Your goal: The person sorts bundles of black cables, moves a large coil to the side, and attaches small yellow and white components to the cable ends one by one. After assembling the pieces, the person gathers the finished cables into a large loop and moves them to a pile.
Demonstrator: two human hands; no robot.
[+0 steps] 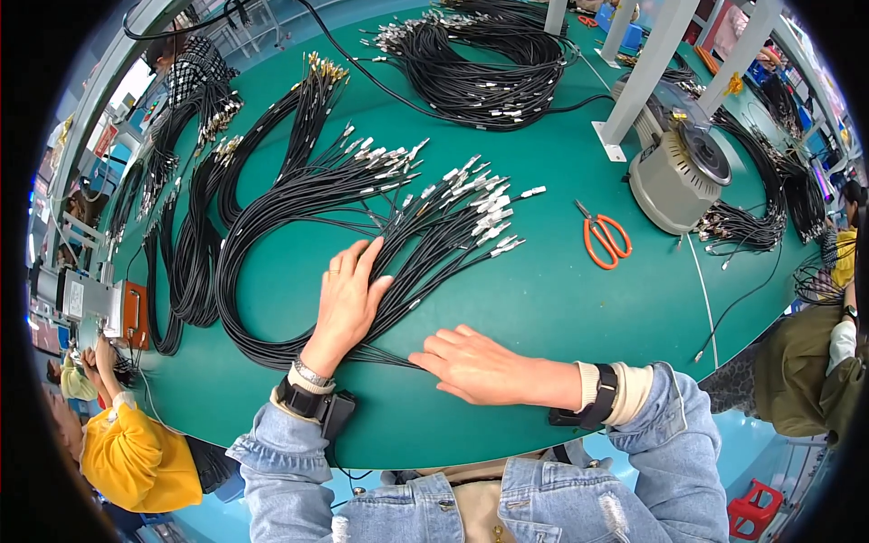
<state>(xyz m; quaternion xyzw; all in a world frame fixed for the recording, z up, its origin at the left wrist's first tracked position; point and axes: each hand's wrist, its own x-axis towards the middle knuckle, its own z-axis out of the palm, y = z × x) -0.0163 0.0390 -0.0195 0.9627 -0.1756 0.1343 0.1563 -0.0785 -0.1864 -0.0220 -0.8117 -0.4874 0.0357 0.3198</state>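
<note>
A large bundle of black cables (237, 258) lies in a U-shaped curve on the green table, its white connector ends fanned out to the upper right. My left hand (348, 303) rests on the near branch of this bundle, fingers stretched over the cables and thumb apart. To its right, my right hand (484, 366) is closed, with its fingertips at a few thin black cables (385, 357) that run out from under the left wrist. The fingers hide where those cables end.
Orange-handled scissors (602, 237) lie right of the bundle, near a grey machine (672, 176) and metal posts (647, 68). More cable bundles (480, 72) lie at the back and left. An orange-and-grey device (134, 312) stands at the left edge, beside a person in yellow (140, 452).
</note>
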